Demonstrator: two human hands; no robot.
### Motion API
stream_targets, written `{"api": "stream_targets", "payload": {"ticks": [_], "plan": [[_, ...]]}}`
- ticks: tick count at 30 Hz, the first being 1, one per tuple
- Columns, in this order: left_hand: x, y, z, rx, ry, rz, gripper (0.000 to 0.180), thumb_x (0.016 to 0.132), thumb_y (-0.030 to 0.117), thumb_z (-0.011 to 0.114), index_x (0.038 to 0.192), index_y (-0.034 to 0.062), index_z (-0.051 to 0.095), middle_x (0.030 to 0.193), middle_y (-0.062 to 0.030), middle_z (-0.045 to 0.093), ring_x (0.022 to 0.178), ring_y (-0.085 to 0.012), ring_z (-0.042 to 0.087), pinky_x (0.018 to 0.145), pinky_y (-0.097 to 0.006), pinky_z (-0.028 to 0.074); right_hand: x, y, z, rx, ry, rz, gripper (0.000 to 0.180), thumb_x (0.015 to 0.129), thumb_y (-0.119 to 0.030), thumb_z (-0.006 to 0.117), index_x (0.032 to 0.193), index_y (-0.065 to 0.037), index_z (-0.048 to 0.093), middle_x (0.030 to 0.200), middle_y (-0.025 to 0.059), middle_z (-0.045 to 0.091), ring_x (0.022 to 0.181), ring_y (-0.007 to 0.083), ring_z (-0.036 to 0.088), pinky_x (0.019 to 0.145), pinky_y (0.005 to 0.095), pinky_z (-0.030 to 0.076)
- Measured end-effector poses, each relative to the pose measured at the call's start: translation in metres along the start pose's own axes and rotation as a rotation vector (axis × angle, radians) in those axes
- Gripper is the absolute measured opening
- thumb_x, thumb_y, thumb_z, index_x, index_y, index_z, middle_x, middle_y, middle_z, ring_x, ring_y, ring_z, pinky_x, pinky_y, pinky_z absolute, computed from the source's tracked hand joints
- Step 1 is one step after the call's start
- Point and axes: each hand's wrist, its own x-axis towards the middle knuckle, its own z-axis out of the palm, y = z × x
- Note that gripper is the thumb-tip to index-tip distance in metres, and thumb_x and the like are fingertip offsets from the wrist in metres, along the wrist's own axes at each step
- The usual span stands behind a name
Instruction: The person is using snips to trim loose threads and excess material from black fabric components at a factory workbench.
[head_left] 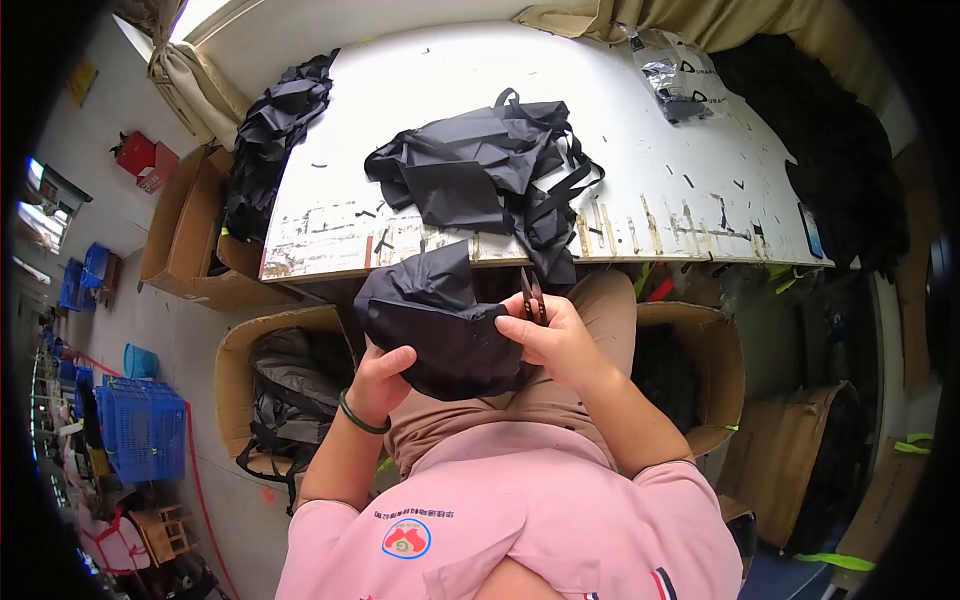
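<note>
The left hand point(378, 378) cups the near left underside of a black fabric bag point(440, 325) held over the lap, its grip closed on the cloth; the right hand point(555, 335) pinches the bag's right edge, grip also holding small scissors point(532, 296); beyond, a heap of black fabric pieces point(480, 165) lies on the white tabletop point(660, 180).

Fabric heap point(490, 170) blocks table point(680, 190) center; bare room to the right, w/ plastic bag point(675, 75) far corner.
</note>
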Motion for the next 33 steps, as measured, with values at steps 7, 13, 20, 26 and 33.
{"api": "stream_targets", "payload": {"ticks": [7,13,20,26,33], "plan": [[0.029,-0.005,0.020,0.071,0.030,0.047,0.049,0.083,-0.001,0.062,0.129,0.0006,0.048,0.118,-0.0100,0.060,0.109,-0.0219,0.059,0.096,-0.034,0.046,0.008,0.023,0.007,-0.323,0.047,-0.243,0.019,0.083,-0.018,0.074,0.092,-0.004,0.064,0.073,-0.0072,0.054,0.064,0.0004,0.044,0.055,0.0183,0.036],[0.037,-0.002,0.038,0.051,0.008,0.067,0.045,0.085,0.002,0.060,0.129,-0.0005,0.049,0.120,-0.0102,0.060,0.110,-0.0214,0.059,0.098,-0.034,0.045,0.009,0.017,-0.005,0.072,0.205,-0.020,0.024,0.089,-0.026,0.068,0.074,-0.012,0.057,0.059,-0.0086,0.047,0.045,0.0014,0.033,0.040,0.0206,0.025],[0.047,-0.011,0.023,0.029,0.094,-0.022,0.036,0.088,0.004,0.060,0.122,0.0001,0.055,0.119,-0.0096,0.061,0.109,-0.0203,0.059,0.096,-0.034,0.046,0.001,0.004,-0.003,-0.222,0.140,-0.115,0.015,0.083,-0.014,0.074,0.081,-0.005,0.062,0.068,-0.0084,0.051,0.063,0.0002,0.043,0.057,0.0183,0.036],[0.056,-0.004,-0.028,0.075,0.138,-0.034,0.014,0.093,0.009,0.059,0.106,0.0024,0.058,0.097,-0.0042,0.066,0.086,-0.0106,0.063,0.079,-0.025,0.051,-0.004,0.000,-0.023,-0.091,0.208,-0.166,0.019,0.077,-0.001,0.074,0.073,-0.005,0.056,0.069,-0.0090,0.051,0.065,0.0005,0.043,0.058,0.0187,0.037],[0.053,0.024,0.024,1.378,-0.014,0.889,0.027,0.083,0.015,0.071,0.104,0.0041,0.058,0.106,-0.0095,0.060,0.096,-0.0219,0.058,0.099,-0.039,0.040,0.001,0.016,-0.021,-0.163,0.235,-0.234,0.022,0.077,-0.002,0.075,0.071,-0.006,0.055,0.068,-0.0091,0.049,0.066,0.0001,0.042,0.058,0.0182,0.037]]}}
